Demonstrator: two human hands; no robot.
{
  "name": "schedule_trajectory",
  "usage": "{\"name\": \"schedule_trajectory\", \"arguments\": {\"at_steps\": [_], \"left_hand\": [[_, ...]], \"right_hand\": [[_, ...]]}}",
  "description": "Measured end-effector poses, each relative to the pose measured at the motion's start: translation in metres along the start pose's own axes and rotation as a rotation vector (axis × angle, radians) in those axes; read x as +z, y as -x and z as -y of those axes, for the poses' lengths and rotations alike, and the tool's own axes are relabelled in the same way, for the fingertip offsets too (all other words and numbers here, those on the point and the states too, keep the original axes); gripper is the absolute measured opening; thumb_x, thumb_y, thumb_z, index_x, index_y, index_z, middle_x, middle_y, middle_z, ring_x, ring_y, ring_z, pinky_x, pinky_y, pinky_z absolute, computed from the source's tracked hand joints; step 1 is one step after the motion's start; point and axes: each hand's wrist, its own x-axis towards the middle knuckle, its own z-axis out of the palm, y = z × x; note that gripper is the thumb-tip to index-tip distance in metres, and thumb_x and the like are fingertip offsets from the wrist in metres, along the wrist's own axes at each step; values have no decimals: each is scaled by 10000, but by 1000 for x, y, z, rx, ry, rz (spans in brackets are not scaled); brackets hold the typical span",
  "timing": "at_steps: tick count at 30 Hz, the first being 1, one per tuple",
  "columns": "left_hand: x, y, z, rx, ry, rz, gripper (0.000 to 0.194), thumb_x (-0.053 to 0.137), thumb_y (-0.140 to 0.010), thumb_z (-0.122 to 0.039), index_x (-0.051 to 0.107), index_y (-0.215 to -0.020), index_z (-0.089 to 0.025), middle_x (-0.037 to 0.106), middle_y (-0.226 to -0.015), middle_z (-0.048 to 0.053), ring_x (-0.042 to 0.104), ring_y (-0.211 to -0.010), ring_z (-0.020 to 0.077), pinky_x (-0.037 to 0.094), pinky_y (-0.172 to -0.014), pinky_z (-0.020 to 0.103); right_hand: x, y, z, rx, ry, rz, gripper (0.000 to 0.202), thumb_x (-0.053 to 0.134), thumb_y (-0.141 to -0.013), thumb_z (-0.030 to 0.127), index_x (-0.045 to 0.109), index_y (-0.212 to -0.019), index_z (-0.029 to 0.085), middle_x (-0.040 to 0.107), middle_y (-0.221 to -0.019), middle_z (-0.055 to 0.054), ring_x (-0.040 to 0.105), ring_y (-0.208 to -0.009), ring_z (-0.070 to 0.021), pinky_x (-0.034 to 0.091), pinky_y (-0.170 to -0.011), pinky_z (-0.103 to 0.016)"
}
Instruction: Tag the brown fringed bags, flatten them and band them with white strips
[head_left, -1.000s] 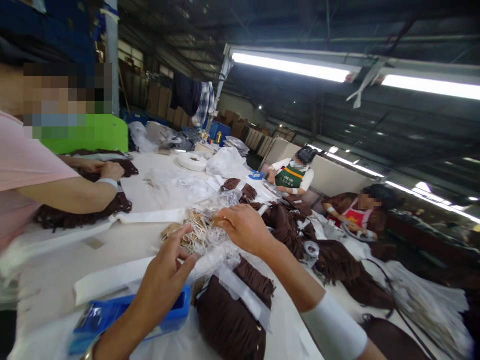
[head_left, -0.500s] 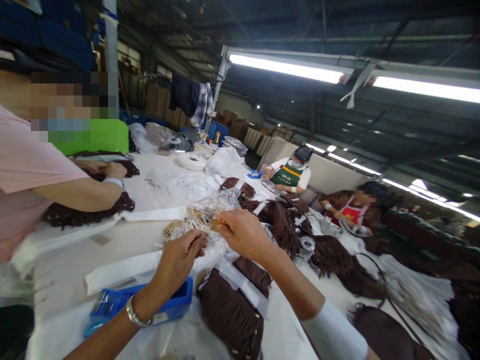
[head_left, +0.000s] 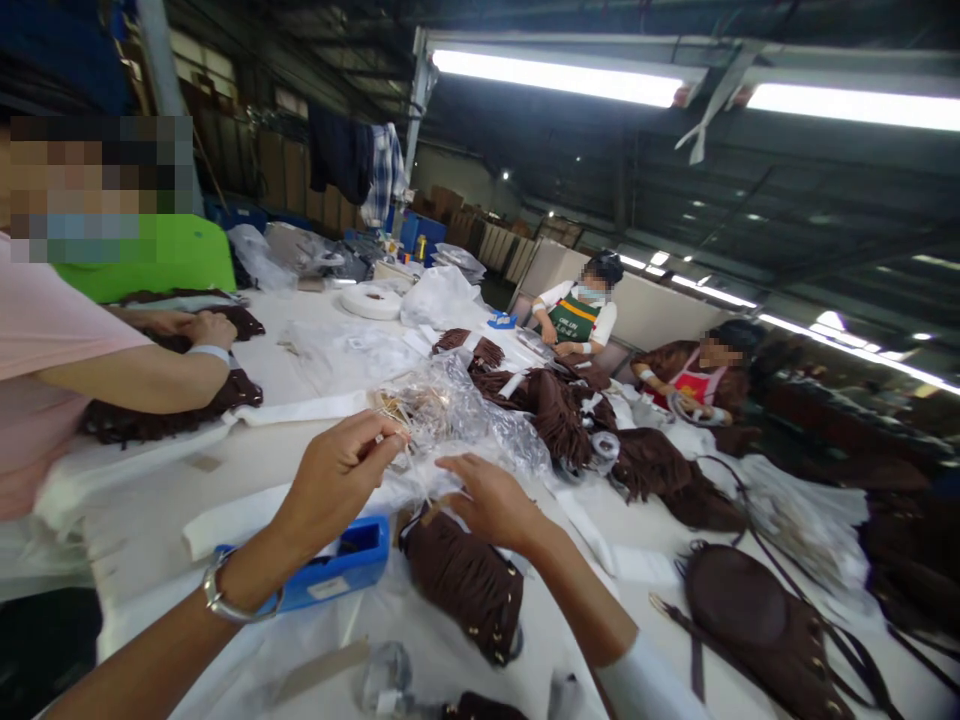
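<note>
My left hand (head_left: 341,475) is closed in a pinch on a thin white string. The string slants down to a small tan tag (head_left: 433,512) just beside my right hand (head_left: 495,505). The fingers of that hand are spread, the index finger stretched out and the thumb close by the tag; whether they touch, I cannot tell. Behind my hands lies a clear plastic bag (head_left: 487,410) with a heap of strings and tags. A dark brown fringed bag (head_left: 465,580) lies below my right hand. A blue box (head_left: 341,572) stands under my left wrist.
A co-worker in a pink sleeve (head_left: 67,320) handles brown fringed pieces at the left. Two people sit across the table (head_left: 165,500). More brown fringed bags (head_left: 555,415) lie beyond my right hand, and a round-flapped brown bag (head_left: 739,600) at right. A white roll (head_left: 369,302) lies farther back.
My hands have drawn apart, the right one coming lower and nearer me with its fingers spread. The plastic strip over the fringed bag has gone from its top. The view has shifted.
</note>
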Motion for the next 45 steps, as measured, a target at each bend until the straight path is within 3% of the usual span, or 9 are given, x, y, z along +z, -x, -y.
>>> {"name": "schedule_trajectory", "arguments": {"at_steps": [4,9,14,18,24,28,34,39,45], "left_hand": [[5,14,-26,144,-29,150,262,524,-923,-373,710,-837,-209,688,-848,1,618,-792,153,445,-724,256],[5,46,-44,76,46,177,207,567,-896,-346,733,-911,-223,698,-803,-18,618,-730,142,448,-672,242],[14,97,-39,-171,266,170,210,573,-927,-399,674,-940,-216,535,-592,-80,481,-510,85,386,-518,205],[43,144,-14,-285,333,365,253,482,-981,-420,626,-1024,-217,595,-695,-54,536,-551,103,431,-546,231],[90,197,35,144,-224,633,250,505,-967,-240,611,-1191,-205,658,-1123,72,586,-1084,254,458,-951,430],[112,202,51,322,-555,711,343,553,-913,-103,599,-1248,-158,651,-1113,94,575,-1021,276,469,-889,446],[122,184,49,420,-657,784,83,590,-911,-156,663,-884,-185,636,-892,53,568,-905,291,466,-774,452],[126,184,51,433,-657,762,139,553,-918,-119,660,-974,-188,652,-1022,64,587,-942,281,492,-762,426],[132,194,62,384,-694,781,371,475,-837,52,659,-1078,-162,661,-1164,113,671,-903,243,563,-751,384]], "right_hand": [[4,27,35,-74,-699,-143,632,641,-863,314,412,-1449,250,541,-1431,-81,492,-1319,-225,372,-1109,-415],[29,49,70,58,-1338,-158,470,666,-861,458,524,-1235,210,646,-775,26,593,-649,-117,500,-664,-259],[40,94,72,225,-981,-264,219,632,-895,403,599,-940,192,511,-616,77,425,-534,-72,330,-522,-192],[45,141,60,328,-658,-153,172,581,-921,340,616,-849,188,529,-633,65,452,-568,-80,328,-546,-200],[82,185,25,643,-359,-64,161,561,-907,312,666,-832,214,529,-566,63,479,-537,-102,285,-532,-219],[100,184,11,660,-185,42,150,577,-905,305,711,-869,248,652,-643,36,581,-607,-123,309,-574,-228],[97,154,-1,539,110,267,230,518,-930,282,732,-1012,305,762,-849,-20,698,-816,-193,392,-680,-262],[98,134,-14,414,234,471,249,505,-913,227,733,-1004,267,769,-944,-68,716,-879,-225,450,-718,-282],[103,130,-24,335,236,506,225,496,-923,210,709,-976,258,766,-915,-70,722,-859,-223,471,-713,-282]]}}
